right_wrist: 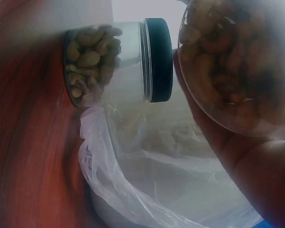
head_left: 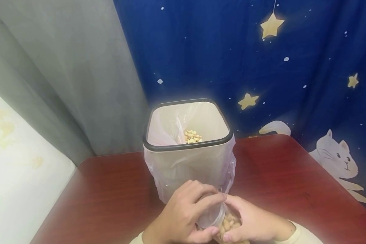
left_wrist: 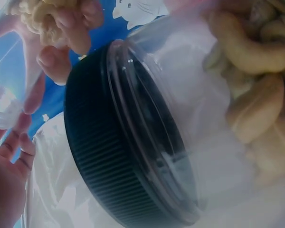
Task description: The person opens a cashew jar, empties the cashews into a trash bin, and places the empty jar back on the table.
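Note:
In the head view my right hand (head_left: 256,218) grips a clear jar of cashews (head_left: 230,223), thumb on the near side and fingers behind. My left hand (head_left: 184,210) curls its fingers and thumb around the jar's clear round mouth end, which is tilted toward the left. Whether a lid covers that end, I cannot tell. The right wrist view shows the held jar's nut-filled base. Another clear jar, holding cashews under a black ribbed lid (right_wrist: 159,59), stands on the table in that view. Its lid also looms close in the left wrist view; the hands hide this jar from the head camera.
Just beyond the hands stands a beige bin (head_left: 192,162) with a dark rim, lined with a thin plastic bag (head_left: 230,169). Pale nuts (head_left: 192,136) lie inside it. The reddish-brown table (head_left: 109,193) ends at a grey curtain (head_left: 88,74) and a blue star-patterned one (head_left: 201,51).

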A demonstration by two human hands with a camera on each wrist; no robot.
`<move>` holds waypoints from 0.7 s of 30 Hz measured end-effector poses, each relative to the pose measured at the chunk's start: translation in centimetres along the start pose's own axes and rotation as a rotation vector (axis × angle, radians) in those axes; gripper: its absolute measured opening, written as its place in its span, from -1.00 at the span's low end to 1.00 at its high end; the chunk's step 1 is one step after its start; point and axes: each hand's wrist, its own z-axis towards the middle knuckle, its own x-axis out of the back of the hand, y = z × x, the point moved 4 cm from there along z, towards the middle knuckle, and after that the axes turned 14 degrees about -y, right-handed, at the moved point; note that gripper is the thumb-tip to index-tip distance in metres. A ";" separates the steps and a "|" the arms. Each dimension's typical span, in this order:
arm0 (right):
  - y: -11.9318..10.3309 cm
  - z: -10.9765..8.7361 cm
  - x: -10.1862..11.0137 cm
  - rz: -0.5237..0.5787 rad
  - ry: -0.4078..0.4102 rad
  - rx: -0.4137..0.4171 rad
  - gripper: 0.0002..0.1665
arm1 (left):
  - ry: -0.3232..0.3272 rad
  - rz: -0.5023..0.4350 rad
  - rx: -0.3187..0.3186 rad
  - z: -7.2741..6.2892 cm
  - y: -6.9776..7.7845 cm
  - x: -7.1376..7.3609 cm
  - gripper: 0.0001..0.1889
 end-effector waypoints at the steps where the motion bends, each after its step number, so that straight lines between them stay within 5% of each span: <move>1: -0.1 0.0 -0.1 -0.002 -0.006 -0.003 -0.23 | 0.001 0.002 -0.010 0.0 0.0 0.1 -0.47; 21: -1.0 0.0 -0.5 -0.251 -0.034 -0.082 -0.12 | 0.039 0.081 -0.108 -0.1 0.2 0.6 -0.49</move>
